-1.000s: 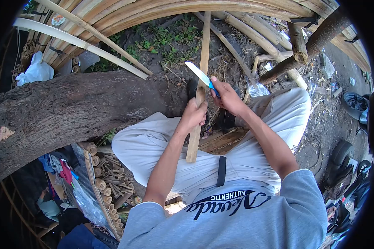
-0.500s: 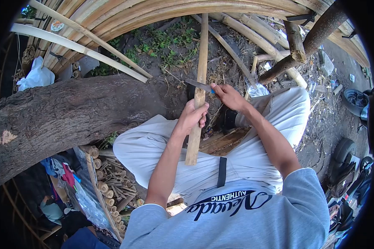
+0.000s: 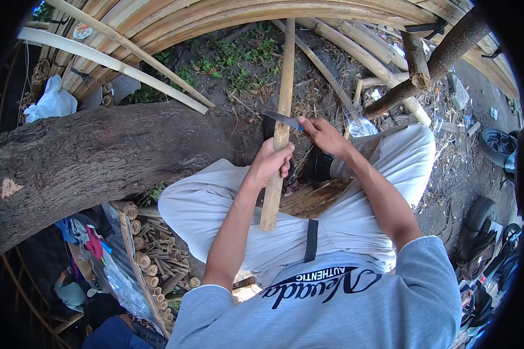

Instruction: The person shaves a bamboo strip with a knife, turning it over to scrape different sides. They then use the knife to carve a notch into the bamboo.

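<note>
A long, pale bamboo strip point(image 3: 286, 75) runs from my lap up toward the stacked bamboo at the top. Wrapped round its lower part is my left hand point(image 3: 272, 161), closed. My right hand point(image 3: 325, 137) grips a knife point(image 3: 285, 120) by its blue handle. The blade lies across the strip, a little above my left hand, and its tip sticks out past the strip's left edge. Below the left hand, the strip's near end rests over my light trousers.
A thick tree trunk point(image 3: 99, 145) lies at the left. Long bamboo slats point(image 3: 215, 26) arch across the top. Cut bamboo pieces point(image 3: 160, 247) are stacked at lower left. A dark branch point(image 3: 442, 61) slants at upper right, with a black wheel point(image 3: 498, 144) farther right.
The knife and my right hand have shifted very slightly, with the blade now a little more tilted on the strip. My left hand keeps its hold.
</note>
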The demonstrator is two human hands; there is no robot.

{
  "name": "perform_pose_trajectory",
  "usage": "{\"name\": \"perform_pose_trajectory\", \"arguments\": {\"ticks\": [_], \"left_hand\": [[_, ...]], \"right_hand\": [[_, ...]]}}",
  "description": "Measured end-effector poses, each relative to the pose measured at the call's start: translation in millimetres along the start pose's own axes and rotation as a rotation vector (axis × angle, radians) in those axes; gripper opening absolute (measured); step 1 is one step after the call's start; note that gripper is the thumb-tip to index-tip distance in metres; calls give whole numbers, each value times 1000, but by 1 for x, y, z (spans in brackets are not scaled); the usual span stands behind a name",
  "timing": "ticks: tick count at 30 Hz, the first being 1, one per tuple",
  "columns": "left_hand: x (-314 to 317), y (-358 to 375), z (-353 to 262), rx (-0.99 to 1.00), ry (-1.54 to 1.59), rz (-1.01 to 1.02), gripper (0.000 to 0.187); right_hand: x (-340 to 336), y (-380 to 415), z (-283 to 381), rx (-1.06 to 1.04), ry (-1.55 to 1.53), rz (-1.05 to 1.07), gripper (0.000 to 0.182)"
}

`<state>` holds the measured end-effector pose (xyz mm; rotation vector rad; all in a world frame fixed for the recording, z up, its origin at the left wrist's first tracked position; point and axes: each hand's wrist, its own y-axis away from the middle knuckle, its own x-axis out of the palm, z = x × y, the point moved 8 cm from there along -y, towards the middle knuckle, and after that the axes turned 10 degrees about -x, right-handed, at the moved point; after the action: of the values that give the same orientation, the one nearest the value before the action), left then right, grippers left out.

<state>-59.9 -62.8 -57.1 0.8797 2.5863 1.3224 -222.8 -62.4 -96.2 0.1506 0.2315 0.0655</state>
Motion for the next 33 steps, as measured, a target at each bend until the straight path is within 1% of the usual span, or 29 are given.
{"name": "perform_pose_trajectory", "arguments": {"ticks": [1, 5, 7, 8, 10, 11, 13, 14, 15, 17, 21, 23, 24, 25, 26, 27, 29, 30, 32, 33], "left_hand": [[1, 0, -1, -3, 8, 14, 16], [1, -3, 1, 12, -3, 12, 16], [1, -6, 5, 9, -13, 37, 18], [-2, -8, 6, 7, -15, 35, 18], [0, -11, 9, -42, 149, 125, 36], [-3, -12, 10, -44, 151, 125, 36], [1, -11, 8, -90, 446, 304, 67], [-2, -14, 9, -76, 433, 288, 85], [-2, -13, 9, -75, 435, 287, 85], [-4, -12, 10, -79, 550, 298, 85], [1, -2, 3, -59, 506, 263, 87], [4, 5, -1, -44, 437, 299, 72], [3, 3, 1, -42, 437, 298, 72], [-1, -3, 8, -68, 342, 252, 62], [-6, -8, 15, -94, 247, 207, 54], [-8, -13, 20, -93, 248, 207, 54], [-14, -22, 29, -84, 196, 191, 46], [-12, -20, 26, -85, 195, 191, 46], [-7, -14, 28, -191, 379, 213, 47], [-5, -9, 22, -192, 379, 213, 47]], "right_hand": [[1, 0, 0, 22, -47, 35, 61], [-7, 1, 2, 88, -134, -1, 60], [-12, -2, 16, -95, 65, -92, 60], [-11, -2, 16, -95, 62, -92, 60], [-21, 3, 26, -93, 126, -207, 61], [-23, 2, 26, -91, 126, -204, 61], [-34, 2, 22, -56, 149, -284, 61], [-37, 3, 24, -81, 138, -309, 61], [-38, 3, 24, -81, 138, -307, 61], [-40, 3, 25, -90, 125, -309, 60], [-30, 7, 31, -96, 181, -252, 56], [-17, 8, 36, -182, 176, -201, 52], [-12, 11, 43, -145, 207, -132, 48], [-8, 13, 44, -146, 207, -131, 48], [-4, 15, 49, -210, 244, -145, 47], [-3, 16, 54, -273, 282, -159, 46], [-2, 16, 51, -252, 296, -139, 44], [-3, 15, 49, -253, 309, -158, 45], [-6, 13, 45, -253, 322, -177, 45], [-9, 11, 44, -215, 302, -159, 46]]}}
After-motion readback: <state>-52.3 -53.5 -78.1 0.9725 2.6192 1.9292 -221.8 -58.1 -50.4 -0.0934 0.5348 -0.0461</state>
